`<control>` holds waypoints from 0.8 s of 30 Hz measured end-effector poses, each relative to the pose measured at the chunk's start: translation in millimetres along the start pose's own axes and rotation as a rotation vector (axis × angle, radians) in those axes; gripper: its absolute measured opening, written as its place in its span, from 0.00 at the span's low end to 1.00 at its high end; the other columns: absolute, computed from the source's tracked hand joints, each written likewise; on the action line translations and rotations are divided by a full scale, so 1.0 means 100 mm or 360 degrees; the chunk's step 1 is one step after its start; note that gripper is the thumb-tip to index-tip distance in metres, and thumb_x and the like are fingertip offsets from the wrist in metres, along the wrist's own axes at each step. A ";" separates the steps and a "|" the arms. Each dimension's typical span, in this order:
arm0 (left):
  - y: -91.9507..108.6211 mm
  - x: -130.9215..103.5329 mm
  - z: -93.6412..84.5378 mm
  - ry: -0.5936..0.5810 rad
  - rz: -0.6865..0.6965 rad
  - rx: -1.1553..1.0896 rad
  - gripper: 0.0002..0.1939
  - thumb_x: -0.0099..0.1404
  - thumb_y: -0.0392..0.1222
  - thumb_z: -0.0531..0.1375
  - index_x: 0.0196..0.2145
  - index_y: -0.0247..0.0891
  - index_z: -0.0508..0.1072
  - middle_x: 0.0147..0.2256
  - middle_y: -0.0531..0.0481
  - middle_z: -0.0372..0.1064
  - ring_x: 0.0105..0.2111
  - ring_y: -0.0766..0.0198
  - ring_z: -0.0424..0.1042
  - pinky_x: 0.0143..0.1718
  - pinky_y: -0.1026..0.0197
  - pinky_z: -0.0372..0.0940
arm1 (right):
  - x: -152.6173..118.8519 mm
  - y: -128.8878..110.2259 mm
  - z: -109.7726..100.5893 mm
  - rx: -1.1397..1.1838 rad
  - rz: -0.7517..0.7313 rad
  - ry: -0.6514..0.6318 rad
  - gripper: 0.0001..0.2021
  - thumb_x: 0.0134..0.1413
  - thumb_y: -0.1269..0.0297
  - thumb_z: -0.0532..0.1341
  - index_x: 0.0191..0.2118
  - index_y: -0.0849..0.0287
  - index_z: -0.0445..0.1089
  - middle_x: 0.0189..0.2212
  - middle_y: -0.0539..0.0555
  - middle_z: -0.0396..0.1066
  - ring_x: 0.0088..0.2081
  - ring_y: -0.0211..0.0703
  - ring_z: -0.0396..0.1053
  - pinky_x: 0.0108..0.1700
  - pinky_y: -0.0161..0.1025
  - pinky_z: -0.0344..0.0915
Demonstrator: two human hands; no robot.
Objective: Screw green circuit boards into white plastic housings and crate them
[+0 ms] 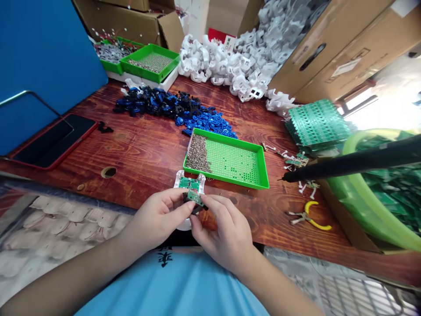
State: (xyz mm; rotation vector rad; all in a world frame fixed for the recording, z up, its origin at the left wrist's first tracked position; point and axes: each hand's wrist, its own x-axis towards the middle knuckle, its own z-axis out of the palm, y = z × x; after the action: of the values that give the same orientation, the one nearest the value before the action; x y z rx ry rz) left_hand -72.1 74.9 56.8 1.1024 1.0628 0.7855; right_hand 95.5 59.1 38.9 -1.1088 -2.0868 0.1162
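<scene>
Between the left hand (pixel 153 217) and right hand (pixel 228 232) are one white shell (pixel 178 179), one larger circuit board (pixel 188 183) and one small circuit board (pixel 194 197). Beyond the hands: one near tray (pixel 230 154), two farther trays (pixel 164 73). Left: one phone (pixel 49 142). Right: one pair of pliers (pixel 305 216), one screwdriver (pixel 348 164).

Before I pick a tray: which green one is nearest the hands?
The frontmost green tray, with small metal parts heaped at its left end; the other green trays sit farther off, back left.
</scene>
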 end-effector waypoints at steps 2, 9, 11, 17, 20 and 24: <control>-0.02 -0.03 -0.01 0.0087 0.0079 0.0104 0.13 0.64 0.41 0.58 0.45 0.37 0.75 0.39 0.50 0.78 0.39 0.61 0.75 0.40 0.63 0.70 | 0.02 -0.02 0.02 0.0024 0.0029 -0.0008 0.19 0.53 0.67 0.61 0.51 0.61 0.62 0.41 0.60 0.74 0.43 0.46 0.73 0.40 0.41 0.75; -0.11 -0.12 -0.07 0.0300 0.0701 0.0870 0.12 0.64 0.36 0.56 0.45 0.36 0.73 0.41 0.47 0.77 0.40 0.62 0.75 0.44 0.64 0.68 | 0.08 -0.05 0.04 0.0119 -0.0031 0.0098 0.18 0.51 0.71 0.63 0.49 0.59 0.63 0.43 0.59 0.72 0.45 0.44 0.71 0.46 0.41 0.73; -0.13 -0.13 -0.09 0.0279 0.0872 0.1020 0.11 0.64 0.34 0.55 0.44 0.35 0.72 0.41 0.47 0.77 0.40 0.63 0.75 0.45 0.65 0.68 | 0.07 -0.04 0.06 0.0114 -0.0082 0.0129 0.19 0.50 0.71 0.64 0.49 0.59 0.63 0.43 0.59 0.71 0.46 0.44 0.71 0.50 0.43 0.72; -0.13 -0.13 -0.12 0.0270 0.1246 0.1349 0.12 0.64 0.32 0.53 0.45 0.34 0.67 0.38 0.45 0.78 0.37 0.61 0.76 0.40 0.62 0.69 | 0.04 0.00 0.09 0.0116 -0.0225 0.0203 0.21 0.48 0.72 0.65 0.49 0.61 0.64 0.40 0.58 0.72 0.45 0.43 0.71 0.56 0.44 0.67; -0.13 -0.12 -0.13 0.0263 0.1316 0.1449 0.14 0.64 0.34 0.53 0.48 0.34 0.66 0.40 0.44 0.77 0.40 0.59 0.76 0.43 0.60 0.69 | 0.03 0.02 0.08 0.0130 -0.0235 0.0238 0.22 0.48 0.71 0.65 0.50 0.61 0.64 0.40 0.58 0.72 0.44 0.44 0.71 0.53 0.45 0.70; -0.13 -0.12 -0.15 0.0231 0.1385 0.1544 0.16 0.64 0.34 0.53 0.50 0.33 0.67 0.41 0.43 0.78 0.41 0.58 0.76 0.45 0.58 0.69 | 0.02 0.05 0.09 0.0118 -0.0294 0.0213 0.21 0.49 0.71 0.64 0.51 0.61 0.63 0.40 0.59 0.71 0.44 0.45 0.71 0.51 0.45 0.72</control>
State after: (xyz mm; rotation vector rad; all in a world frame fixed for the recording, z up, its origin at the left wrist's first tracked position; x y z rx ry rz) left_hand -90.4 65.4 46.4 2.4611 1.0913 1.0468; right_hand 92.7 66.2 31.6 -0.8518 -2.0364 0.0281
